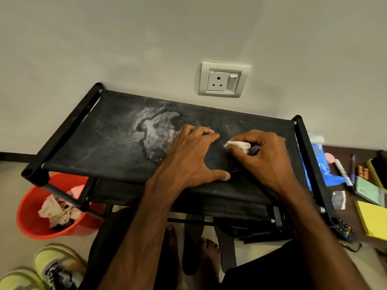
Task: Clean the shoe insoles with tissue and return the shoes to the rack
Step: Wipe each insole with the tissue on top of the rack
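Atop the black fabric shoe rack [104, 132], right hand [263, 158] pinches soft, probably tear-prone white tissue wad [237, 145]; left hand [192, 158] presses, fingers spread.

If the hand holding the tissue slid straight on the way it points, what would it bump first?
Probably the left hand, lying flat on the rack just beside the tissue.
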`<state>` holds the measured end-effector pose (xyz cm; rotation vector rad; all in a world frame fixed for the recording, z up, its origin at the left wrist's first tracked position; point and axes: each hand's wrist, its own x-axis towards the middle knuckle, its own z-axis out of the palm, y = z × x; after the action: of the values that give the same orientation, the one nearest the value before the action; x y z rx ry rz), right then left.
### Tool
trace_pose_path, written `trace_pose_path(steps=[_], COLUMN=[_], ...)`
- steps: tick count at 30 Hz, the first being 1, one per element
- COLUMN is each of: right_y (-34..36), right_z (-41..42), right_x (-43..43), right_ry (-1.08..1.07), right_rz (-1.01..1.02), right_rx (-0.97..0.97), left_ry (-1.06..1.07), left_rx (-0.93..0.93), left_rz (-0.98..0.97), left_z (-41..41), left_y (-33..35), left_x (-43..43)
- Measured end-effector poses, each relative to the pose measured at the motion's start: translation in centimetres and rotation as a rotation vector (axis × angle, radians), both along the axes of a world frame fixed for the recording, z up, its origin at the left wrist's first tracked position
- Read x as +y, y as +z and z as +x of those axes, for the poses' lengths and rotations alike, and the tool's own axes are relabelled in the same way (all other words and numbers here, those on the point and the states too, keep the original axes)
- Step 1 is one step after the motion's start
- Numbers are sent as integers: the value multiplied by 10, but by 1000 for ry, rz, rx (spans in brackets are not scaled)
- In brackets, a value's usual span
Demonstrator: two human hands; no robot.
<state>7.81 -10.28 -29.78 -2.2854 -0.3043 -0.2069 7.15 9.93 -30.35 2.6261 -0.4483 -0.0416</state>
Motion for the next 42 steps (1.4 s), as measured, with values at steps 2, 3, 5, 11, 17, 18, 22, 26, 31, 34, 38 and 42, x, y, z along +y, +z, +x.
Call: trace_pose_path(steps=[2,3,5,11,17,18,22,26,31,34,38,42], right_y=[0,-1,-1,9,16,16,17,14,-6,-10,-11,-12], right_z=[-2,-3,-4,-7,-7,-7,-10,-19,-35,-44,-51,-54], right_x=[-1,-1,-1,0,-10,-13,-9,10,30,29,21,18], right_ry=[8,13,18,33,39,34,81,142,91,20,-140,-229], right_rz=[-18,-28,-36,-62,-105,-119,-171,-172,-201,-182,-153,-140], right_rx=[2,6,18,-7,40,62,128,88,-19,-53,-27,-42], left_ry=[-18,-19,-24,-38,-60,-66,-80,-74,-66,-60,-37,-23], left_rx=[19,27,39,77,109,107,130,124,116,108,103,90], left_rz=[20,16,-3,-33,-62,-57,-48,-33,-31,-23,-29,-45], left_z=[1,1,1,0,0,0,0,2,2,3,2,1], left_y=[-2,-3,-2,3,8,8,6,5,3,2,1,1], left_x=[-1,1,5,17,18,18,21,20,20,19,18,16])
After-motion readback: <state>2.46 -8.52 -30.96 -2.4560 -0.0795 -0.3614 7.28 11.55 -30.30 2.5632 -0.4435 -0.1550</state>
